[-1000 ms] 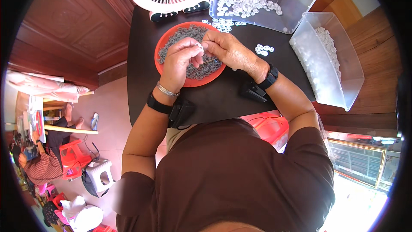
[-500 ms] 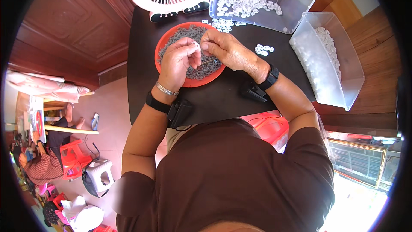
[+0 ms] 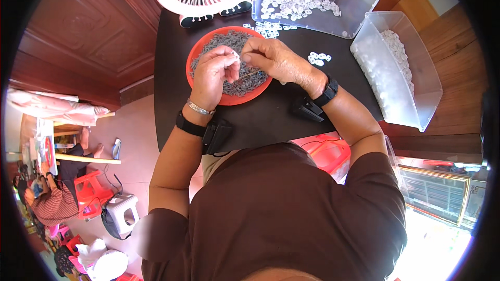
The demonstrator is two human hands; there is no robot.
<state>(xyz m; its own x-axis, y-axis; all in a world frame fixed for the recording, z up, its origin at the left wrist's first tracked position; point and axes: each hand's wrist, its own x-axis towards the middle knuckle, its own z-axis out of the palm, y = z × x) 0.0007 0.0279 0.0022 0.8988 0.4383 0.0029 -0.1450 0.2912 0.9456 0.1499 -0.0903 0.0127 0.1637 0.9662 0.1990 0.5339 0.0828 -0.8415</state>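
Over an orange-red bowl [image 3: 197,47] full of small grey screw-plug-like pieces [image 3: 229,40], my two hands are raised close together. My left hand [image 3: 212,73] pinches a small white plastic piece [image 3: 236,56] between thumb and forefinger. Beside it, my right hand [image 3: 278,61] is closed, thumb against forefinger, its tips near the white piece; whatever it holds is too small to make out. A thin stick-like thing [image 3: 249,74] shows below the fingers, above the grey pieces. Several white oval pieces [image 3: 319,58] lie on the black table to the right of my right hand.
Behind the bowl, more white pieces [image 3: 270,29] lie before a clear bin [image 3: 333,27] holding similar ones. A white fan [image 3: 177,0] stands at the far left. On the right is a translucent bin [image 3: 372,88] with small white parts. Two black devices [image 3: 217,134] sit near my wrists.
Both hands stay over the bowl with only slight finger movement. My left hand still pinches the white piece, and the whole view has shifted a little.
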